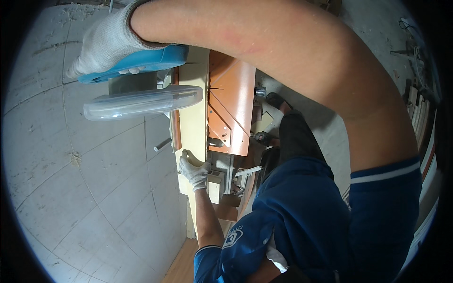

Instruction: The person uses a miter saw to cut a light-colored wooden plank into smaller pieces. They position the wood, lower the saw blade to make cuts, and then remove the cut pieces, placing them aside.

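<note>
- While the gloved right hand (106, 45) closes its grip on the blue saw handle (137, 63), a clear blade guard (141, 101) sits just below.
- Left hand (193, 170) — gloved too — clamps the pale wooden board (194, 113), which lies on the orange saw desk (233, 94).
- Grey tiled floor (71, 179) lies beneath.

Woodworking workshop: table saw (226, 99), offcuts (417, 108), dusty concrete floor (85, 188)

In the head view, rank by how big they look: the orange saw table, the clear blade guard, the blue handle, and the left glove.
1. orange saw table
2. clear blade guard
3. blue handle, close to the guard in size and partly covered by the right hand, so unsure
4. left glove
</note>
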`<state>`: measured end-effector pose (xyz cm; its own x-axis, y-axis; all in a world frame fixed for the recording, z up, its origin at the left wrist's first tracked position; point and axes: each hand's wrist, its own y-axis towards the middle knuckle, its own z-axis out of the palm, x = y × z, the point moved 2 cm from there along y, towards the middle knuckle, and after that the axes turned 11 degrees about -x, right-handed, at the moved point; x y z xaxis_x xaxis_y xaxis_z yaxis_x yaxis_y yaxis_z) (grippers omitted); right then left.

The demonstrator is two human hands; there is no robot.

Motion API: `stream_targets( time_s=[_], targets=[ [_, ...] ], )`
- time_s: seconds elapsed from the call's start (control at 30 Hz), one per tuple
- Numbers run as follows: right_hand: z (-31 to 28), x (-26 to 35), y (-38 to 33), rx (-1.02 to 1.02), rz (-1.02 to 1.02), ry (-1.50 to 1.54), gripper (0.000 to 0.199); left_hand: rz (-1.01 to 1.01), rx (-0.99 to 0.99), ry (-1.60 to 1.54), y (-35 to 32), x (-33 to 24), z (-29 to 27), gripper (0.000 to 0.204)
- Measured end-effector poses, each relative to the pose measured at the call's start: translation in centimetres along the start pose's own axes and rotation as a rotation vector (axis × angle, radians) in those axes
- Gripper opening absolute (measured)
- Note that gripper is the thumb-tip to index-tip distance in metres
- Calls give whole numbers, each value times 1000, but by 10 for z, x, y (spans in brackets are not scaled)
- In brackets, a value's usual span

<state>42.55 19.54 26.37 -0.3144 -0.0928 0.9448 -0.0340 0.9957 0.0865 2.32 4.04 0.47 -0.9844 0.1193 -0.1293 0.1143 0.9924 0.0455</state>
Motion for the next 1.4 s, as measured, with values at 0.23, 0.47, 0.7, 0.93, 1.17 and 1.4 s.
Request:
stream_targets(
  time_s=[0.23, 0.47, 0.7, 0.93, 1.17, 1.4],
  targets=[
    [8, 4, -2, 23, 52, 34, 66, 0, -49, -109, -2, 6, -1, 94],
    [23, -109, -91, -202, -39, 127, 80, -1, 15, -54, -2, 22, 0, 98],
    [27, -128, -94, -163, 14, 46, 77, 75, 31, 59, -45, 56, -24, 131],
    [-2, -2, -39, 36, -48, -45, 62, 1, -20, 8, -64, 67, -15, 110],
    [-12, 25, -33, 55, -57, -31, 58, -64, -6, -111, -39, 34, -8, 100],
    [7, 9, -9, -59, -24, -87, 61, -11, -56, -88, -23, 18, -7, 100]
  ],
)
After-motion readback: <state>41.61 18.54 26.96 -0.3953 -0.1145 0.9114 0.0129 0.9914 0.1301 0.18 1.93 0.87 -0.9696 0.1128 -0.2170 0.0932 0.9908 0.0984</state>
